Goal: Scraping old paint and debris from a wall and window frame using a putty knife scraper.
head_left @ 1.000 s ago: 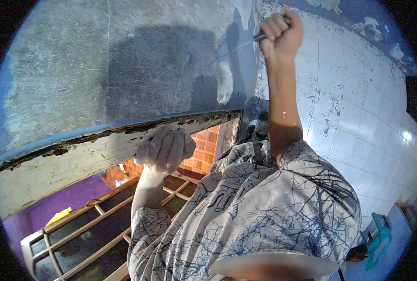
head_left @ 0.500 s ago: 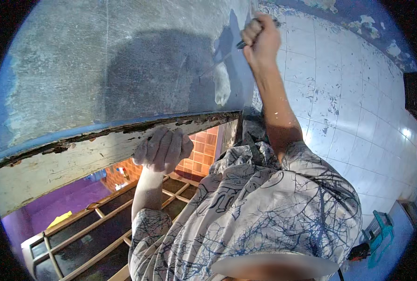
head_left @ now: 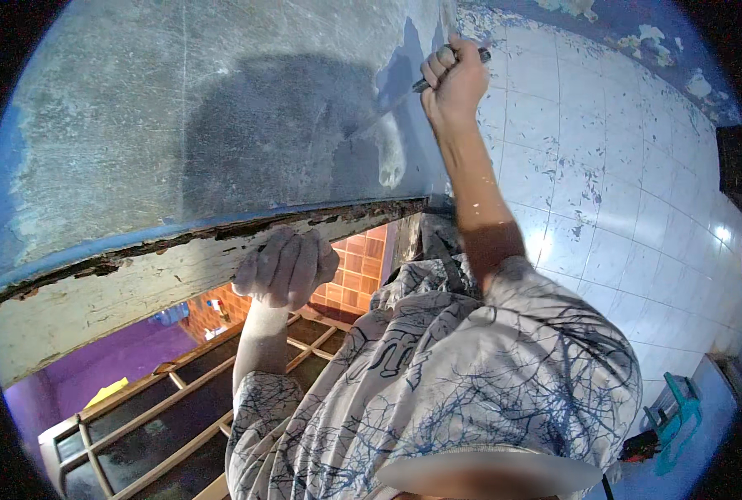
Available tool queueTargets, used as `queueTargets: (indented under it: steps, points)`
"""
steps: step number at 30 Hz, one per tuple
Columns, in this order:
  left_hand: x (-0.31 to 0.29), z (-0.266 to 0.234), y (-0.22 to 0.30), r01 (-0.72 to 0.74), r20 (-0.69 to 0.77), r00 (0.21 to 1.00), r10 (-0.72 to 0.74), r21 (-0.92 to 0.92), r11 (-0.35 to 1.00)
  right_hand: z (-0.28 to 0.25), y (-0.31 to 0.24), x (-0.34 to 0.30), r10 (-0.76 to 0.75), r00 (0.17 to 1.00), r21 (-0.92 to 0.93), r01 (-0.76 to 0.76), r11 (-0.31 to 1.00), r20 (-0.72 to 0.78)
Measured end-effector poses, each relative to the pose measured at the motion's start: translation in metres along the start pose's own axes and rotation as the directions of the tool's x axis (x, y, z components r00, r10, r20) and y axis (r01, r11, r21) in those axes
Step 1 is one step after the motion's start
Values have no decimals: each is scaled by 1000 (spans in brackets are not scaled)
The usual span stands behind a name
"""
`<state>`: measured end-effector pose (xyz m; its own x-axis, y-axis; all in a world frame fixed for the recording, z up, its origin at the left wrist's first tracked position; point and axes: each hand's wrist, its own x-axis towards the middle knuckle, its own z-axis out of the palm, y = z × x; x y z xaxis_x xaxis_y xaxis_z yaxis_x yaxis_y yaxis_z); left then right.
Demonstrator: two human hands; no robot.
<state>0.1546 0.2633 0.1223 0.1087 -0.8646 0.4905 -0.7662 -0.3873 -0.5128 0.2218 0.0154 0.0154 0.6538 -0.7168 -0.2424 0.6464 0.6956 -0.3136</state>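
- Two hands are spread apart from where I stand: the left hand (head_left: pixel 286 267) is on the pale beam (head_left: pixel 137 283) over the doorway, its fingers curled over the edge in a grip, the palm hidden.
- The right hand (head_left: pixel 457 79) is up past the beam's right end, closed in a fist around a dark-handled tool (head_left: pixel 422 86), the handle poking out both sides.
- That tool slants, its long axis running from the fist down and leftward to the grey wall (head_left: pixel 104 142) above the beam; the thin blade points toward a pale patch (head_left: pixel 392 158). I can't tell whether its tip touches. The right hand is much the nearer to that patch.
- A broad shadow (head_left: pixel 279 125) covers the wall above the beam, dimming the spot; nothing solid seems to block the blade.
- Right of the beam, white tiles (head_left: pixel 621 200) carry scattered flakes, with a teal plastic thing (head_left: pixel 679 417) farther off.
- Below the beam are a paned door (head_left: pixel 171 417) and orange tiles (head_left: pixel 350 275).
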Motion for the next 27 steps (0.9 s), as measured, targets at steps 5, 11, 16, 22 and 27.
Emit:
queueTargets:
  steps: [5,11,16,22,27]
  points:
    - [-11,0,-2,5,0,1000,-5,63,998,-11,-19,21,104,981,267,-145,953,163]
    - [-5,-4,1,14,-12,1000,-13,47,999,-12,-8,21,71,997,47,-73,996,35]
    - [-6,1,1,31,-28,999,-29,60,998,11,9,-4,93,989,-50,-99,994,-119]
    - [-3,1,-2,33,-53,998,-30,59,998,-26,-20,34,20,999,86,-23,996,39]
    - [-6,2,-4,33,-4,999,-33,34,999,-10,1,10,106,994,-108,-104,989,14]
